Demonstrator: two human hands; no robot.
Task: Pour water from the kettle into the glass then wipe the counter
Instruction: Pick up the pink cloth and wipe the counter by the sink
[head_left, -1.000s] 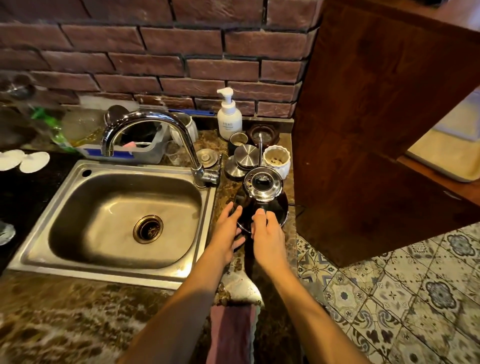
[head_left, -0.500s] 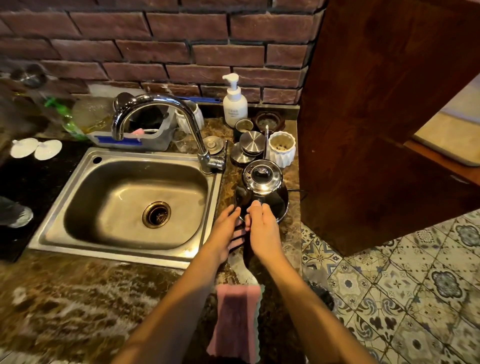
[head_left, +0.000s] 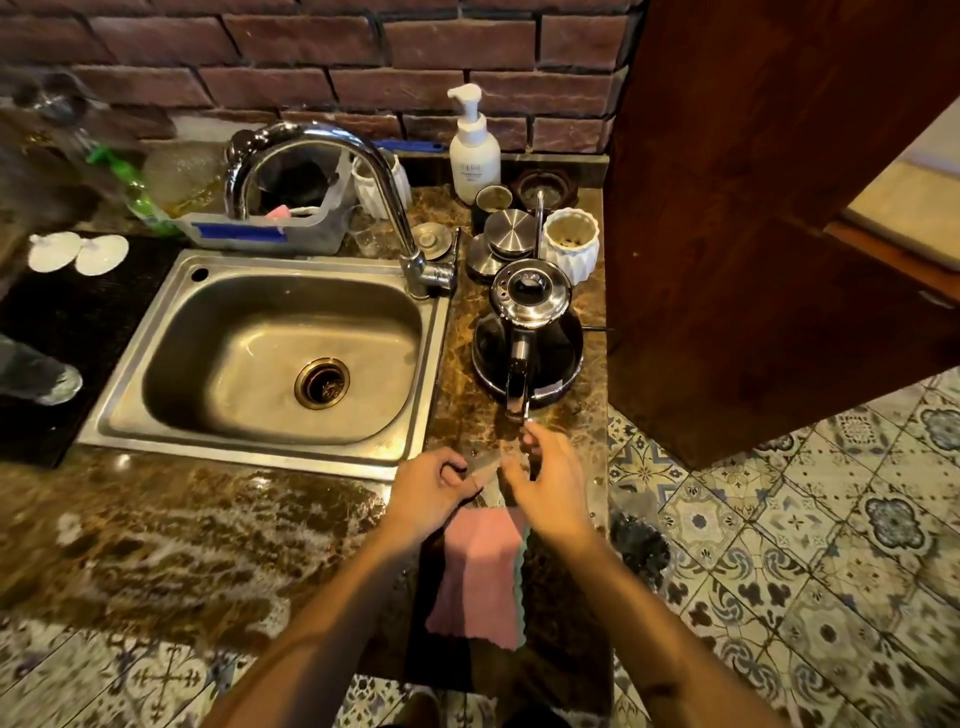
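A shiny steel kettle (head_left: 527, 332) stands on the brown stone counter (head_left: 249, 530) right of the sink, its handle pointing toward me. A small clear glass (head_left: 368, 236) sits behind the tap. A pink cloth (head_left: 478, 571) hangs over the counter's front edge. My left hand (head_left: 434, 486) is curled over the cloth's pale upper end. My right hand (head_left: 548, 480) hovers just beside it, its fingertips close to the tip of the kettle's handle. Motion blur hides what the right fingers touch.
A steel sink (head_left: 156, 384) with a curved tap (head_left: 363, 166) fills the left. Behind the kettle stand a soap pump bottle (head_left: 472, 150), metal lids (head_left: 509, 234) and a white ribbed cup (head_left: 571, 241). A dark wooden panel (head_left: 753, 234) rises at the right. The counter's front is wet.
Both hands have drawn back from the kettle's body toward me, down to the upper end of the cloth. The kettle stays in place.
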